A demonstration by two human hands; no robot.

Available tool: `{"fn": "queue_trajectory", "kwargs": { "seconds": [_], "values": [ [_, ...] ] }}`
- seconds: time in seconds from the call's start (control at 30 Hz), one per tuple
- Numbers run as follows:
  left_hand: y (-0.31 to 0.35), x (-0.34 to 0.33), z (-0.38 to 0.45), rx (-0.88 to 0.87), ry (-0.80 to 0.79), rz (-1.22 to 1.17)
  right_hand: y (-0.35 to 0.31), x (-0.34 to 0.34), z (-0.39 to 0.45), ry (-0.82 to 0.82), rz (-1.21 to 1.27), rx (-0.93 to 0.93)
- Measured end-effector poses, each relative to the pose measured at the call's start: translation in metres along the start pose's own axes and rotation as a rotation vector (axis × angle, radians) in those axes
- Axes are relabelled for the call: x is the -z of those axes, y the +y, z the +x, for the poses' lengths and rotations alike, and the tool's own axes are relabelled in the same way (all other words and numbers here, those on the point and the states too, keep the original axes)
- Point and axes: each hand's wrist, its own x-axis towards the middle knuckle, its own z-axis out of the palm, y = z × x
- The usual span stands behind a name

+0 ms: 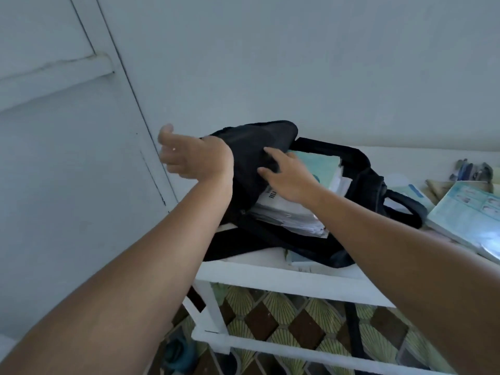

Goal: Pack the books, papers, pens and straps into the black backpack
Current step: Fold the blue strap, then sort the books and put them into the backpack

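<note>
Reaching in from the lower edge, both forearms cross the frame; elbows and everything behind them are cut off. Below them, a patterned floor (284, 318) of brown diamonds and pale fans shows through the white frame of the surface (270, 276).

Right hand (290, 178): lies palm down on a stack of papers (286, 212) sticking out of the black backpack (259, 147). Fingers straight and slightly apart, tips against the dark fabric of the raised flap; whether they press it or only touch, cannot tell. Bold black print on the top sheet, mostly hidden by the wrist, not readable.

Left hand (186, 155): held up at the left side of the backpack, wrist against the flap's edge. Fingers loosely curled toward the wall; holds nothing that can be seen. Its palm side is turned away from the camera.

Backpack lies on its side on the surface, mouth open toward the viewer. A teal-covered book (319, 165) sits inside behind the papers. Black shoulder strap (405, 207) loops out to the right; another trails off the near left edge.

Right of the bag: a pale green book (470, 212) with small portrait pictures on its cover, cut off by the frame edge; text too small to read. Farther back, a cluster of pens (472, 170), blurred. Pale wall (297, 63) behind.
</note>
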Motion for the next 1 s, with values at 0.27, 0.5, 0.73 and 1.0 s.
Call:
{"fn": "queue_trajectory", "kwargs": {
  "seconds": [0.27, 0.5, 0.73, 1.0],
  "values": [
    [0.007, -0.073, -0.097, -0.672, -0.606, 0.016, 0.06, 0.07, -0.017, 0.39, 0.29, -0.109],
    [-0.015, -0.16, -0.246, -0.622, -1.057, 0.325, 0.189, 0.182, -0.069, 0.552, 0.353, -0.328],
    [-0.043, -0.259, -0.392, -0.749, -1.362, 0.916, 0.324, 0.285, -0.123, 0.461, 0.162, -0.495],
    [-0.055, -0.291, -0.422, -0.911, -1.378, 1.355, 0.393, 0.313, -0.135, 0.03, -0.26, -0.58]
  ]
}}
